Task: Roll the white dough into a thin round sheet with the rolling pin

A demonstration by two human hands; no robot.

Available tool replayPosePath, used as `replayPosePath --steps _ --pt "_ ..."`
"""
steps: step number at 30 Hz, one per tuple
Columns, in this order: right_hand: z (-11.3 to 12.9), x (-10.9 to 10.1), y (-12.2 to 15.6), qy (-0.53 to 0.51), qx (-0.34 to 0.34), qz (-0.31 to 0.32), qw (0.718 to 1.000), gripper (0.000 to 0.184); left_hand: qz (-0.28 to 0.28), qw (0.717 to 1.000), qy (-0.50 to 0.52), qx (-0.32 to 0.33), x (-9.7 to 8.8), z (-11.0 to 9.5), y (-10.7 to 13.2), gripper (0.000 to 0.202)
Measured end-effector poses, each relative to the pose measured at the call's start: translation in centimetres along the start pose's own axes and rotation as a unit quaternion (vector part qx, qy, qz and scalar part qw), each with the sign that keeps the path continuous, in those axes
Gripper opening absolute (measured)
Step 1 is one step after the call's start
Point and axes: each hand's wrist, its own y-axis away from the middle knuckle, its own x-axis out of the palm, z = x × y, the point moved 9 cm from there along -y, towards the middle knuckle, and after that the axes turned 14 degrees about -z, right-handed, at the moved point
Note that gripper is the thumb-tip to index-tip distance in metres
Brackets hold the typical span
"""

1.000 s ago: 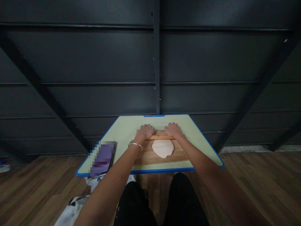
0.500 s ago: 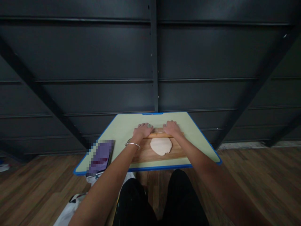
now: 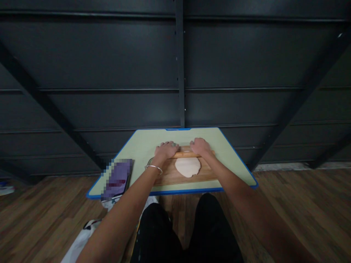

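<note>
A wooden rolling pin [image 3: 188,155] lies crosswise over the far edge of a flat, pale sheet of dough [image 3: 188,167]. My left hand [image 3: 166,149] is closed over the pin's left part, its fingers curled to the far side. Over the right part, my right hand [image 3: 200,146] grips in the same way. Both palms hide much of the pin's ends. Beneath the dough is a wooden board [image 3: 167,176], partly covered by my forearms. The near edge of the dough is uneven, with a small notch at the right.
The board rests on a pale green table [image 3: 148,140] with a blue rim. A purple item [image 3: 119,175], partly pixelated, lies at its left edge. A dark panelled wall [image 3: 123,65] stands behind. White bags or cloth [image 3: 79,243] are on the floor at left.
The view has tilted slightly, so the table and hands appear a little higher. Both hands stay on the rolling pin, which has hardly moved relative to the dough.
</note>
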Motion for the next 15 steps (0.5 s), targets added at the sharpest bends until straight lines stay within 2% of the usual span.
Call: replayPosePath --steps 3,6,10,15 --pt "0.1 -0.7 0.5 -0.006 0.002 -0.018 1.0 0.046 0.021 0.999 0.003 -0.032 -0.8 -0.1 0.7 0.056" --pt "0.4 -1.2 1.3 0.002 -0.008 -0.051 0.999 0.047 0.023 0.999 -0.001 -0.034 -1.9 -0.7 1.5 0.059" --pt "0.9 -1.4 3.0 0.036 -0.028 -0.101 0.994 0.05 -0.003 0.999 -0.014 -0.031 -2.7 -1.2 2.9 0.063" --pt "1.4 -0.9 3.4 0.038 -0.05 -0.093 0.994 0.053 -0.054 0.998 -0.017 -0.025 -2.3 -1.0 3.3 0.068"
